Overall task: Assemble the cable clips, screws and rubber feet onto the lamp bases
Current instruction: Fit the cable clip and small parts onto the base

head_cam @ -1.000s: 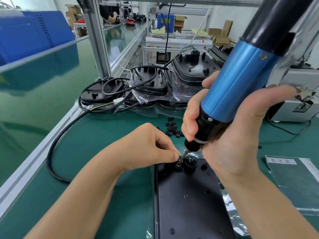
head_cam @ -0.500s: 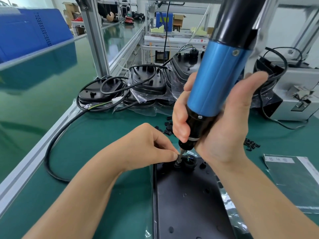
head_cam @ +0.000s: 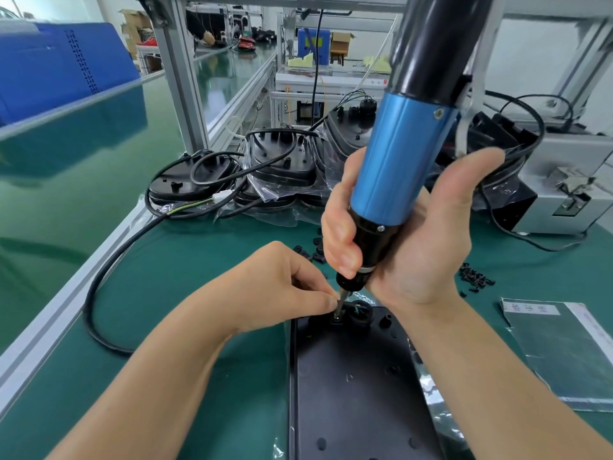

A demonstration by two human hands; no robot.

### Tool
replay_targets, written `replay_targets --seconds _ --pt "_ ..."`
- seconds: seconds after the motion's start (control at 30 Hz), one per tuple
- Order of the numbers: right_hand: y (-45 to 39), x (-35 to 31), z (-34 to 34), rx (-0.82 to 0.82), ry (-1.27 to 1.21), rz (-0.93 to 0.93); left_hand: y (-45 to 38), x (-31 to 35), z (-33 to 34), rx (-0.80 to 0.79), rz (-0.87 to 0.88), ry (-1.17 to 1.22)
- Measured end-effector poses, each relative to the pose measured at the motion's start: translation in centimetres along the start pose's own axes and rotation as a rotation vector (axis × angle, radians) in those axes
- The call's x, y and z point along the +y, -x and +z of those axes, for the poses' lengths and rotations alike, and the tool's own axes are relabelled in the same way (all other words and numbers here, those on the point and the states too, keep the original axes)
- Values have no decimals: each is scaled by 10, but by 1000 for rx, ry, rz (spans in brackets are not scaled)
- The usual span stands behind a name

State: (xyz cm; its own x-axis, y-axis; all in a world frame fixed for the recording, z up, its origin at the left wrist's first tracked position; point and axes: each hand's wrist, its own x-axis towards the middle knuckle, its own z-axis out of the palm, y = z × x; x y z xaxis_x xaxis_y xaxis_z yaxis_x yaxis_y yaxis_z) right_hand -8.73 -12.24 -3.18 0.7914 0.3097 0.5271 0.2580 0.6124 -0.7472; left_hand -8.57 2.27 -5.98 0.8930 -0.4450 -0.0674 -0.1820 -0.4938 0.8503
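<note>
Bench: green mat (head_cam: 185,287) edged by an aluminium rail (head_cam: 66,310), with a glossy green conveyor to the left and a blue crate (head_cam: 59,61) behind it.
Writing: a grey foil bag (head_cam: 570,353) at the right carries a white label with characters too small to read (no other legible marks or brands).
Base: flat black lamp base (head_cam: 351,386), matte, with small holes and studs, lying on the mat in front of the person, partly on crinkled plastic film.
Clip: a small black cable clip (head_cam: 336,318) sits at the base's far edge, beside a round black grommet (head_cam: 360,313) with coloured wires inside.
Left hand: left hand (head_cam: 282,290) has thumb and forefinger pinched together at the clip, just under the driver bit.
Right hand: right hand (head_cam: 408,240) is wrapped round the electric screwdriver (head_cam: 398,161), blue metal barrel under a black top, tilted, its bit down on the clip.
Loose parts: black clips (head_cam: 315,247) behind the hands; black screws (head_cam: 476,278) scattered to the right.
Stock: more black bases (head_cam: 278,161) in clear bags, stacked behind, with black cable (head_cam: 109,270) looping over the rail.
Far right: grey metal machine (head_cam: 570,194).
</note>
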Motion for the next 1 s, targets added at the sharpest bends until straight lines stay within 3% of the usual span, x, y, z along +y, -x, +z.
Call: replay_targets --seconds 0.47,0.63,0.77,1.0 --pt "-1 0 -4 -62 -35 19 1 -3 -1 12 12 -18" --pt "7 -20 -27 170 -84 -39 6 -1 -4 -4 38 -113" --pt "27 -57 -68 447 68 -52 16 -2 -10 -12 22 -184" --pt "76 -106 -140 886 234 27 17 -1 0 123 80 -409"
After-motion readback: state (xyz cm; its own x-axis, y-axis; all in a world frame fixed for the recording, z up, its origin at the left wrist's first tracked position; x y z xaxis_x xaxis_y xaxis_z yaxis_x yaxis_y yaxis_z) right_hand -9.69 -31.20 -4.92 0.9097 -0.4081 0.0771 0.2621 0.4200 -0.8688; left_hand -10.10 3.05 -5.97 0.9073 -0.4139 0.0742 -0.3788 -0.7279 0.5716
